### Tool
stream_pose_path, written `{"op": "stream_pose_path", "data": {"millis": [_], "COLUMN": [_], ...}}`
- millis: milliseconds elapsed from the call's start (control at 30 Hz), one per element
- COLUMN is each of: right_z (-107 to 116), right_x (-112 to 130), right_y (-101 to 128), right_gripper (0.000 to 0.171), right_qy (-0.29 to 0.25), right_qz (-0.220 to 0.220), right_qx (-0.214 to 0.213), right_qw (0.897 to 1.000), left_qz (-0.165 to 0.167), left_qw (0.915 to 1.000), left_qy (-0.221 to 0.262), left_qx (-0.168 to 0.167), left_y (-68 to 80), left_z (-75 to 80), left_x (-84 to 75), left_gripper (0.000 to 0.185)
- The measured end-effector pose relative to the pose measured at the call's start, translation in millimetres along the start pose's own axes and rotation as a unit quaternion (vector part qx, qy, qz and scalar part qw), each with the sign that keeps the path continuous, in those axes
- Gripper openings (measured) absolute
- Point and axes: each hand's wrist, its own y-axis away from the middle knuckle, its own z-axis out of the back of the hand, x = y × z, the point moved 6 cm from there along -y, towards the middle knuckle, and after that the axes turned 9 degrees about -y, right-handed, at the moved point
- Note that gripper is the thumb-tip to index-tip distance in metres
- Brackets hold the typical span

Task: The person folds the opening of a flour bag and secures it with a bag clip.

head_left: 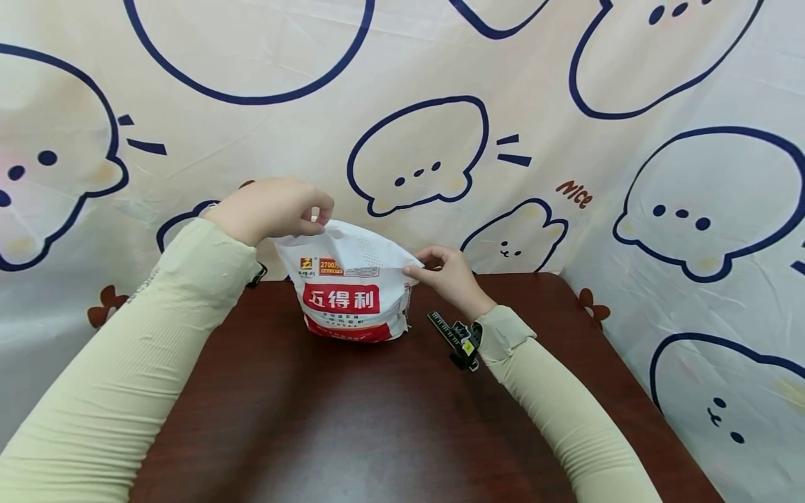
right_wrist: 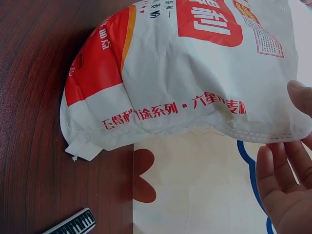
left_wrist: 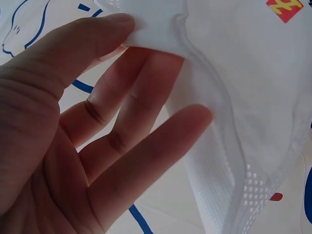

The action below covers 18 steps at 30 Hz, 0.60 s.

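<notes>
A white and red flour bag (head_left: 342, 300) stands upright toward the back of the table, its printed front facing me. At its upper left, my left hand (head_left: 279, 209) pinches the top edge. Close up in the left wrist view, the thumb and fingertips of the left hand (left_wrist: 97, 117) hold the white folded edge (left_wrist: 156, 24), with the little finger extended alongside it. My right hand (head_left: 449, 276) pinches the upper right corner between thumb and fingers. The right wrist view shows the stitched side seam of the flour bag (right_wrist: 180, 97) running up to the right hand (right_wrist: 290, 165).
The dark brown table (head_left: 352, 433) extends toward me and ends on the right at a straight edge. Behind it hangs a pale cloth (head_left: 534, 168) with blue cartoon outlines. A black strip with white marks (head_left: 444, 328) shows by my right wrist, near a black device (head_left: 467, 351).
</notes>
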Motion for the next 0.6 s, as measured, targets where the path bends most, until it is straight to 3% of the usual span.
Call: {"op": "stream_pose_path", "data": {"millis": [600], "right_z": [2.2], "right_x": [4.3], "right_y": [3.7], "right_gripper": [0.025], "right_qy": [0.014], "right_qz": [0.009], "right_qx": [0.030], "right_qw": [0.999], "left_qz": [-0.009], "left_qw": [0.9995], "left_qy": [-0.023], "left_qx": [-0.018], "left_y": [6.7], "left_z": [-2.7], "left_x": [2.7], "left_gripper": [0.013]}}
